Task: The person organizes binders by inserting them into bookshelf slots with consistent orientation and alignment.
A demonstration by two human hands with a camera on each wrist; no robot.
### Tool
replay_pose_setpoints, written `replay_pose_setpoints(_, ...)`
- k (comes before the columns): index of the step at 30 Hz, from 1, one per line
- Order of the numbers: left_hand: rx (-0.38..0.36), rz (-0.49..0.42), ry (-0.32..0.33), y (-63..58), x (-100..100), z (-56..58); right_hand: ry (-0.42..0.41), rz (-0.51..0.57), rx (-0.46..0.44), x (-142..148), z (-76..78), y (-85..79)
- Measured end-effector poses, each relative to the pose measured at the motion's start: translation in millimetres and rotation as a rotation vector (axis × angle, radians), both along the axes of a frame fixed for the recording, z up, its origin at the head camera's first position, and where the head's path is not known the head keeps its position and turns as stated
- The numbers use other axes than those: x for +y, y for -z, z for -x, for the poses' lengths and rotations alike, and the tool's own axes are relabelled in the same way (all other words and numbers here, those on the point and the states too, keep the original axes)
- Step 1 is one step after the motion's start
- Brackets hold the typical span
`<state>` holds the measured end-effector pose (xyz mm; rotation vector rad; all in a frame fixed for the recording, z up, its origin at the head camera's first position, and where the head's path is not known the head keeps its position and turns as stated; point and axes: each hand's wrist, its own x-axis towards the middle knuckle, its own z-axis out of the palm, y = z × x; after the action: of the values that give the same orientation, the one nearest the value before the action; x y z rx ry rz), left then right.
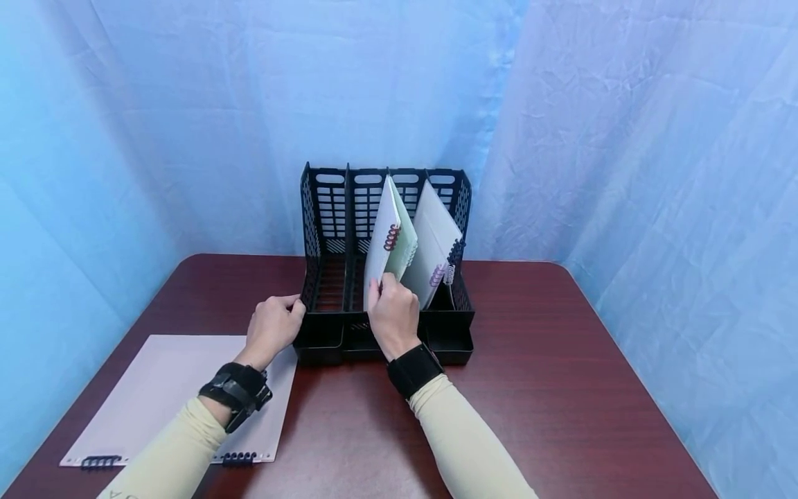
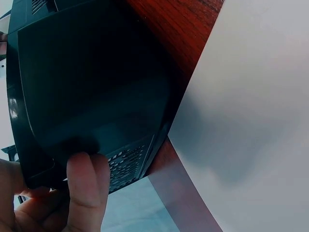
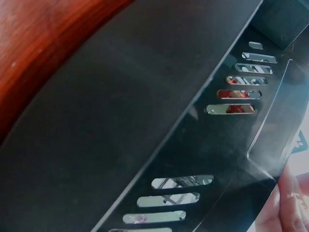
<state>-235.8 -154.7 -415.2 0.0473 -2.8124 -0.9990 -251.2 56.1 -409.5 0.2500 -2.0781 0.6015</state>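
A black desk file organizer (image 1: 327, 315) stands on the table, with upright compartments and small trays along its front. My left hand (image 1: 272, 326) grips its left front edge; in the left wrist view, fingertips (image 2: 84, 181) press the outer side wall. With my right hand (image 1: 394, 310) I pinch the lower front edge of a white notebook (image 1: 380, 235) with brown coils, standing upright. Directly right of it is a pale green notebook (image 1: 404, 246). Farther right, a white notebook (image 1: 433, 229) with dark and purple coils leans in the organizer. The right wrist view shows mostly the organizer's slotted front (image 3: 193, 145).
A large pale notebook (image 1: 187, 388) with black coils lies flat on the table's left side, under my left forearm. The dark red wooden table (image 1: 548, 388) extends to the right. Blue curtains (image 1: 249, 104) hang behind and on both sides.
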Motion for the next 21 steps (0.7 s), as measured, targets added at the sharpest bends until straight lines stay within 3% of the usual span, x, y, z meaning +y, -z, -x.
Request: replay_pose_setpoints(21, -0.012, 0.014, -0.001, -1.3, -0.3, -1.0, -0.048, 0.002, 0.117, 16.5, -5.0, 4.9)
